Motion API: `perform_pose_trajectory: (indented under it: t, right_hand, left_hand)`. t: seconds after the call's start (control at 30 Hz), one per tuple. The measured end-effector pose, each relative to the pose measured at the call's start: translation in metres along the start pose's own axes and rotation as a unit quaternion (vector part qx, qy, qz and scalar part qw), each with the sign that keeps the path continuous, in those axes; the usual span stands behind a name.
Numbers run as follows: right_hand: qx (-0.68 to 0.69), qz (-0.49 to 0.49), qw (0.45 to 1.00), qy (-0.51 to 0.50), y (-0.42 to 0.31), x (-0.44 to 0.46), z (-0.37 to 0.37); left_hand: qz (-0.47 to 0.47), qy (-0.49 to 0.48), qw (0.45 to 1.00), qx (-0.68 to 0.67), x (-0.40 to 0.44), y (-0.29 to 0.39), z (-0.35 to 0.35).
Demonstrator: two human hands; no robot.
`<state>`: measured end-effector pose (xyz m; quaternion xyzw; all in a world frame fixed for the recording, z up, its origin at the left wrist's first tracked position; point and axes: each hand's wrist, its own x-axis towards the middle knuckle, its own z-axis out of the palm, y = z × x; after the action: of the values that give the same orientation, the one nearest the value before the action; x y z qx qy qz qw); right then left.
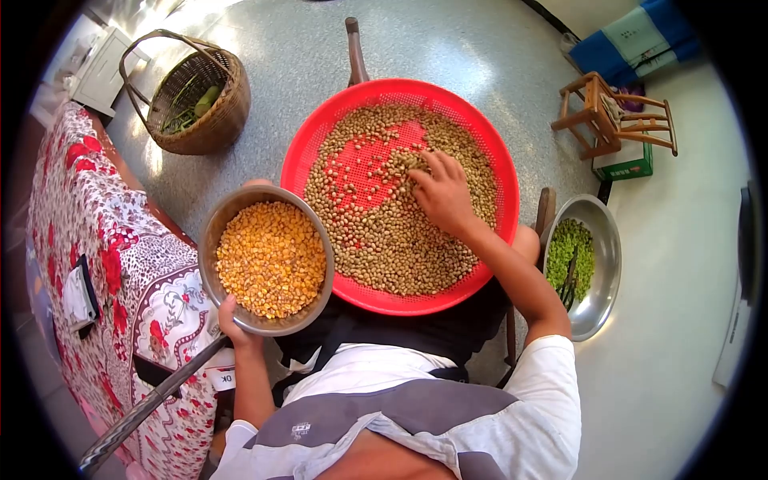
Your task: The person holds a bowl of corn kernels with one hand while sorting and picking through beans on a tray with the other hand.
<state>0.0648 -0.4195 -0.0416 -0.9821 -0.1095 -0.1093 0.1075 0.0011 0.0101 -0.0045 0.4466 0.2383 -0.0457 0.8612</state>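
Note:
My left hand (237, 322) grips the rim of a steel bowl (210, 276), thumb on its near edge. Yellow-orange corn kernels (270, 260) fill the bowl, which is held beside a round red plastic sieve tray (498, 264), overlapping its left edge. Pale brown beans (392, 248) cover much of the tray, with the red mesh showing through at the upper middle. Over the tray's right half, my right hand (445, 192) reaches down into the beans. Its fingers are curled together around a few of them; the fingertips are partly hidden.
A wicker basket (232, 108) with green vegetables stands on the floor at upper left. To the left is a flowered cloth (96, 264) with a phone-like item on it. On the right are a steel basin (608, 240) of chopped greens and a small wooden chair (596, 120).

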Motion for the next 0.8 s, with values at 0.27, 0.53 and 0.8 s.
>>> perform_pose_trajectory:
  t: [0.27, 0.53, 0.8]
  right_hand:
    - [0.081, 0.066, 0.985, 0.135, 0.007, 0.068, 0.025]
    - [-0.02, 0.027, 0.991, 0.131, 0.006, 0.102, 0.049]
    - [-0.113, 0.01, 0.988, 0.1, 0.016, 0.087, 0.05]
  left_hand:
    - [0.002, -0.006, 1.0, 0.005, 0.003, -0.001, -0.005]
    - [0.007, -0.005, 1.0, -0.009, 0.0, -0.002, -0.001]
    - [0.006, -0.017, 1.0, -0.011, 0.001, -0.001, 0.001]
